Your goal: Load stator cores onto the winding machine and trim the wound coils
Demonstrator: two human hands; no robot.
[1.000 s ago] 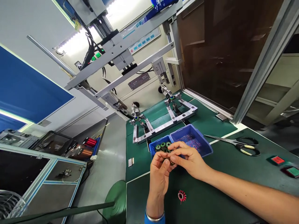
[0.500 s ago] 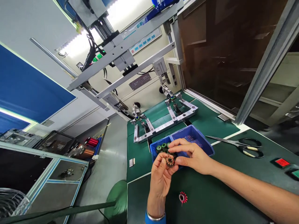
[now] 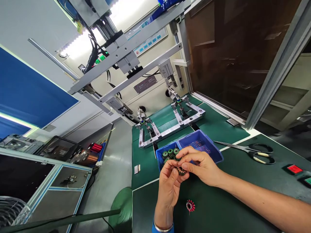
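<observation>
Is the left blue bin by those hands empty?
Not empty: the blue plastic bin holds several green toothed rings; the right hand hides part, so how full I cannot tell.

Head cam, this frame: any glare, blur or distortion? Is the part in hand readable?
Head view: the ceiling light is blown out; the dark glass panel shows faint reflections; the wide-angle lens and tilted frame skew the metal fixture; the left hand and right hand look fairly sharp; the toroidal coil between them is small, partly hidden by fingers, with fine detail hard to read.
</observation>
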